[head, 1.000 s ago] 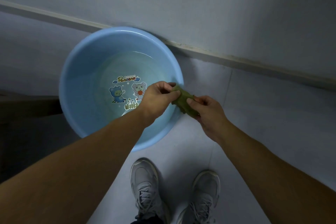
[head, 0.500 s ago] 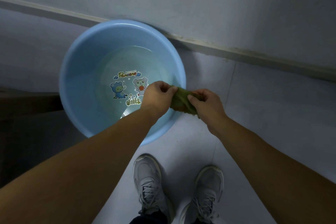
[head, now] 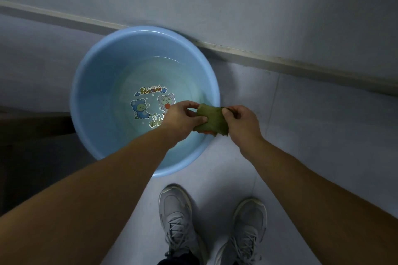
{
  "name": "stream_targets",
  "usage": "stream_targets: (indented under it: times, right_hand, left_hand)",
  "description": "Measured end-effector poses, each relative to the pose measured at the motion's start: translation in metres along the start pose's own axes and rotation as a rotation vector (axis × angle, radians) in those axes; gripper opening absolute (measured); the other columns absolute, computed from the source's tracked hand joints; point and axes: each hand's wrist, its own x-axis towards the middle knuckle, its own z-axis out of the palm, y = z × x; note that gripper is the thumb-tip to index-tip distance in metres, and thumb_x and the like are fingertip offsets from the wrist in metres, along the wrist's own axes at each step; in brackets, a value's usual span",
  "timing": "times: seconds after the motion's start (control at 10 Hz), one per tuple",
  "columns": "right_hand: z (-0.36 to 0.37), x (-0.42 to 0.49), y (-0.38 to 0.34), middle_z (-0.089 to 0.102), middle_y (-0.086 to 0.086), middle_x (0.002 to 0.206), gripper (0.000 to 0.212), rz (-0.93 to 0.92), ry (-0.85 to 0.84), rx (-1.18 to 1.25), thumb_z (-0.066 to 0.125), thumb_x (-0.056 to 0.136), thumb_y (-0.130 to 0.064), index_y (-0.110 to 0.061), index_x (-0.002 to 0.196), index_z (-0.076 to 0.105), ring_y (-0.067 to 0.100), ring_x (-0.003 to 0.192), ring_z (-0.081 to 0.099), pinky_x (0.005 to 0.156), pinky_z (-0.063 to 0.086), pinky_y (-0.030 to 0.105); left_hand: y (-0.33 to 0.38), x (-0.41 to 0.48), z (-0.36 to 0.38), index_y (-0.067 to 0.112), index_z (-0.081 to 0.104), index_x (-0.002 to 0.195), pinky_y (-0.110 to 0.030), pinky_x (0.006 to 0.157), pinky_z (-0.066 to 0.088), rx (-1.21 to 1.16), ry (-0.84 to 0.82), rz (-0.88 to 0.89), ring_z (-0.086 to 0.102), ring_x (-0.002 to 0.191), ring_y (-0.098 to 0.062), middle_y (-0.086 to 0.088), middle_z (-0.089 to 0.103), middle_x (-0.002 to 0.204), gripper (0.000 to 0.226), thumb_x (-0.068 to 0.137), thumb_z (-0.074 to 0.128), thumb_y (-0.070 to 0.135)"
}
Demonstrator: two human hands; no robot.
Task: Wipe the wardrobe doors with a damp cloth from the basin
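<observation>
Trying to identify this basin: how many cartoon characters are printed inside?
2: a blue bear left of centre, a white figure right of it, partly behind the left hand; more may be hidden there.

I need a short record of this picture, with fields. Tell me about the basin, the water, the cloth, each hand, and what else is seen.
basin: light blue, round, on the floor beside the skirting
water: shallow; a cartoon print shows through it
cloth: green, bunched, held over the basin's right rim, out of the water
left hand: grips the cloth's left end
right hand: grips the cloth's right end
shoes: grey pair, on the floor near the basin
</observation>
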Motion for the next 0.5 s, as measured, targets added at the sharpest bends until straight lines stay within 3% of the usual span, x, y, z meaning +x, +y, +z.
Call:
stream_targets:
  times: [0.1,0.2,0.3,0.4,0.5]
  right_hand:
    - [0.001,-0.005,0.005,0.063,-0.004,0.106,0.018,-0.007,0.046,0.048,0.065,0.097,-0.029,-0.022,0.113,0.059,0.002,0.088,0.059,0.064,0.048,0.012]
    - [-0.003,-0.012,0.01,0.055,-0.004,0.104,0.02,-0.21,0.206,-0.097,0.07,0.093,-0.023,-0.023,0.105,0.054,0.004,0.088,0.058,0.066,0.046,0.009]
    - [0.0,-0.017,0.011,0.063,-0.009,0.091,0.006,-0.282,0.098,-0.226,0.066,0.095,-0.018,-0.023,0.095,0.063,0.003,0.08,0.062,0.067,0.048,0.01]
    - [0.002,-0.016,0.007,0.063,-0.013,0.087,0.012,-0.222,0.018,-0.229,0.061,0.096,-0.013,-0.024,0.097,0.065,0.004,0.08,0.063,0.069,0.049,0.014]
    - [-0.012,-0.024,0.001,0.065,-0.01,0.088,0.012,-0.13,0.063,-0.105,0.062,0.096,-0.014,-0.026,0.096,0.064,0.012,0.084,0.066,0.071,0.054,0.022]
  left_hand:
    - [-0.002,-0.003,0.009,0.018,0.055,0.108,-0.04,0.084,0.055,0.285,0.206,0.158,0.058,0.097,-0.025,-0.008,0.059,0.106,0.038,0.081,0.082,0.016]
    - [0.002,-0.016,0.019,0.019,0.057,0.099,-0.035,0.079,0.053,0.405,0.235,0.308,0.06,0.092,-0.024,-0.006,0.06,0.101,0.02,0.086,0.073,0.02]
    - [0.001,-0.02,0.033,0.019,0.057,0.094,-0.035,0.075,0.055,0.357,0.143,0.276,0.066,0.086,-0.026,-0.007,0.067,0.096,0.017,0.087,0.071,0.015]
    - [0.005,-0.024,0.04,0.017,0.053,0.098,-0.029,0.07,0.049,0.303,0.161,0.222,0.064,0.085,-0.025,-0.007,0.065,0.099,0.017,0.089,0.068,0.014]
    - [0.011,-0.035,0.033,0.017,0.053,0.097,-0.028,0.065,0.042,0.349,0.241,0.233,0.058,0.08,-0.022,-0.005,0.062,0.093,0.016,0.091,0.067,0.022]
